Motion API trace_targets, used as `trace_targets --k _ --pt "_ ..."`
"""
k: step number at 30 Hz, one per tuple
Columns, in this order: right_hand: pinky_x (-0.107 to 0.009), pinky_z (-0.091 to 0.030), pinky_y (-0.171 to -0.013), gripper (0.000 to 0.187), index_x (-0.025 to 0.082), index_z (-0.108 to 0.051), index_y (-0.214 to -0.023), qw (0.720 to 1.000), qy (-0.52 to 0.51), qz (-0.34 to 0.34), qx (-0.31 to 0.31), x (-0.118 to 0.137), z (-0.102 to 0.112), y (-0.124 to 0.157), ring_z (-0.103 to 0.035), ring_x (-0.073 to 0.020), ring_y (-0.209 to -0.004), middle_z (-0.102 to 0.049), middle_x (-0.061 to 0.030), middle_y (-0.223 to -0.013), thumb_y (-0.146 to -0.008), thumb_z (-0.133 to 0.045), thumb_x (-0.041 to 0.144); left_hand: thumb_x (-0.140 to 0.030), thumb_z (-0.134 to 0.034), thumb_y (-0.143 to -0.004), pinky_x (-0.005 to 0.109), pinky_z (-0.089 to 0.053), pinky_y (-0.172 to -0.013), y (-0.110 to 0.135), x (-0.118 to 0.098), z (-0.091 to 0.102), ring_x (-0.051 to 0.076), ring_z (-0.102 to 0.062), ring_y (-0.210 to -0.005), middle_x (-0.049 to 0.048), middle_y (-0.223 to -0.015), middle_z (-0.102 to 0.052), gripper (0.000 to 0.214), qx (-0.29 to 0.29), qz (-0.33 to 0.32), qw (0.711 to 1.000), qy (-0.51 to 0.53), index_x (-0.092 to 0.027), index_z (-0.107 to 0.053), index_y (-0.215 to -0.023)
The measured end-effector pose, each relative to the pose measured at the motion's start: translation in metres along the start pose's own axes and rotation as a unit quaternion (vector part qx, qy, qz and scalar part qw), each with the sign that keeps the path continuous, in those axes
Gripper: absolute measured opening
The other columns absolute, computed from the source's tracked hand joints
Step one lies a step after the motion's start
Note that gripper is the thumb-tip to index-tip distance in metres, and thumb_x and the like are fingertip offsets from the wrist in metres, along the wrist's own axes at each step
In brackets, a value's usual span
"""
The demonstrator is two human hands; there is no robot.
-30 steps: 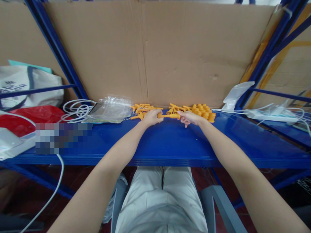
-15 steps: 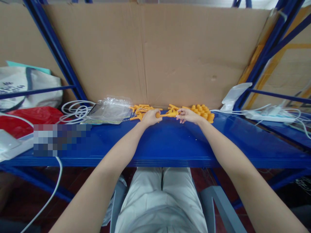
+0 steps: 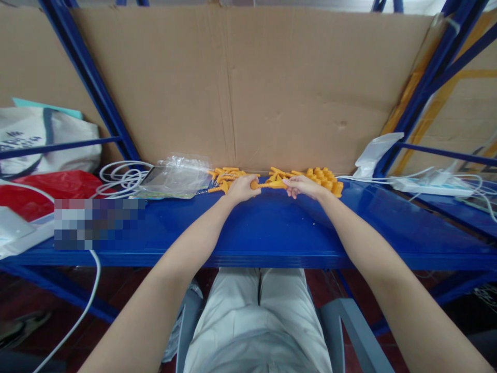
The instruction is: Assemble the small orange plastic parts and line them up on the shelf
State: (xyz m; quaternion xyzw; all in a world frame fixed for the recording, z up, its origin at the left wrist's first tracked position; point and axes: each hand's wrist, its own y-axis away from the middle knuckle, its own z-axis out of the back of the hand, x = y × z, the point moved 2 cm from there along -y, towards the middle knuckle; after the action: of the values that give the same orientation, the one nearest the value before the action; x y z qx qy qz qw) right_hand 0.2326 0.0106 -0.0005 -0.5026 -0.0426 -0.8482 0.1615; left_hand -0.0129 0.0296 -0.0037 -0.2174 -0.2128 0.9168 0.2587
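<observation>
Left hand (image 3: pixel 243 190) closed around one end of slim orange piece (image 3: pixel 275 184); right hand (image 3: pixel 301 185) pinching other end with fingertips. Piece lies roughly level between hands, over back of blue desk (image 3: pixel 272 233); shaft looks ridged, though too small to be sure. Orange parts (image 3: pixel 229 171) heaped behind left hand; orange cup-like pieces (image 3: pixel 324 177) clustered just beside right hand. Clear plastic bags (image 3: pixel 178 176) farther left, near white cable (image 3: pixel 124 176).
</observation>
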Motion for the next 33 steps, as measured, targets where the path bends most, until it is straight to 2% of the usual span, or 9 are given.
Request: trace_targets --k 4,7,9,11,19,25,29,33 --pt "-0.023 -0.054 -0.054 0.038 0.019 -0.065 -0.085 1.0 0.005 -0.001 -0.004 0.0 0.0 -0.002 -0.061 -0.0104 -0.057 -0.073 -0.0079 -0.079 -0.097 -0.061 0.054 -0.03 -0.068 -0.076 0.032 -0.049 -0.077 -0.001 0.001 0.0 0.025 -0.069 -0.087 0.0063 -0.086 -0.074 0.032 0.0 0.01 1.0 0.004 -0.017 -0.072 -0.106" --pt "-0.021 -0.052 -0.052 0.029 0.02 -0.066 -0.109 0.999 0.012 0.026 -0.034 -0.001 0.002 -0.004 -0.063 -0.0099 -0.06 -0.075 -0.0069 -0.092 -0.094 -0.07 0.045 -0.031 -0.068 -0.077 0.032 -0.05 -0.075 -0.002 0.003 -0.001 0.025 -0.07 -0.086 0.0061 -0.084 -0.075 0.031 -0.01 0.018 1.0 0.007 -0.017 -0.071 -0.105" --pt "-0.02 -0.052 -0.052 0.041 0.022 -0.061 -0.124 0.997 0.013 0.057 -0.048 -0.002 0.002 -0.006 -0.064 -0.0099 -0.063 -0.075 -0.0054 -0.1 -0.089 -0.076 0.038 -0.03 -0.068 -0.078 0.032 -0.049 -0.073 -0.003 0.005 -0.001 0.026 -0.07 -0.086 0.0063 -0.083 -0.075 0.029 -0.011 0.02 1.0 0.014 -0.017 -0.07 -0.104" --pt "-0.021 -0.053 -0.054 0.046 0.024 -0.06 -0.127 0.995 0.014 0.083 -0.045 -0.003 0.001 -0.008 -0.065 -0.0102 -0.065 -0.074 -0.0045 -0.101 -0.086 -0.078 0.034 -0.03 -0.068 -0.077 0.032 -0.049 -0.072 -0.002 0.005 -0.001 0.026 -0.07 -0.086 0.0065 -0.083 -0.075 0.029 -0.009 0.019 1.0 0.016 -0.018 -0.07 -0.104" --pt "-0.022 -0.052 -0.056 0.026 0.019 -0.068 -0.098 0.997 0.023 0.07 -0.02 -0.003 -0.001 -0.01 -0.063 -0.0114 -0.06 -0.073 -0.0049 -0.083 -0.088 -0.076 0.042 -0.028 -0.068 -0.076 0.032 -0.049 -0.075 0.0 -0.002 0.002 0.024 -0.069 -0.085 0.0067 -0.088 -0.075 0.032 -0.007 0.023 1.0 -0.006 -0.016 -0.072 -0.106" --pt "-0.026 -0.054 -0.058 0.046 0.018 -0.067 -0.077 0.999 0.01 0.044 -0.003 0.004 -0.001 -0.002 -0.061 -0.0126 -0.056 -0.072 -0.0071 -0.073 -0.091 -0.065 0.061 -0.029 -0.068 -0.076 0.031 -0.049 -0.078 0.001 -0.005 0.003 0.024 -0.068 -0.086 0.0062 -0.09 -0.075 0.032 -0.003 0.008 1.0 -0.007 -0.017 -0.072 -0.106" --pt "-0.026 -0.052 -0.05 0.059 0.018 -0.067 -0.076 1.0 -0.007 0.013 -0.012 0.0 -0.004 -0.005 -0.055 -0.0119 -0.049 -0.067 -0.0067 -0.062 -0.093 -0.053 0.073 -0.028 -0.068 -0.075 0.031 -0.049 -0.078 0.001 -0.006 0.003 0.023 -0.069 -0.087 0.0055 -0.09 -0.075 0.031 -0.01 0.004 1.0 -0.007 -0.018 -0.072 -0.105" --pt "-0.023 -0.046 -0.041 0.063 0.018 -0.068 -0.076 1.0 -0.013 -0.006 -0.019 -0.003 -0.008 -0.01 -0.048 -0.0106 -0.044 -0.06 -0.0038 -0.053 -0.095 -0.048 0.075 -0.027 -0.068 -0.075 0.031 -0.05 -0.079 0.001 -0.006 0.003 0.024 -0.069 -0.087 0.006 -0.09 -0.075 0.031 -0.01 0.005 1.0 -0.011 -0.017 -0.073 -0.103"
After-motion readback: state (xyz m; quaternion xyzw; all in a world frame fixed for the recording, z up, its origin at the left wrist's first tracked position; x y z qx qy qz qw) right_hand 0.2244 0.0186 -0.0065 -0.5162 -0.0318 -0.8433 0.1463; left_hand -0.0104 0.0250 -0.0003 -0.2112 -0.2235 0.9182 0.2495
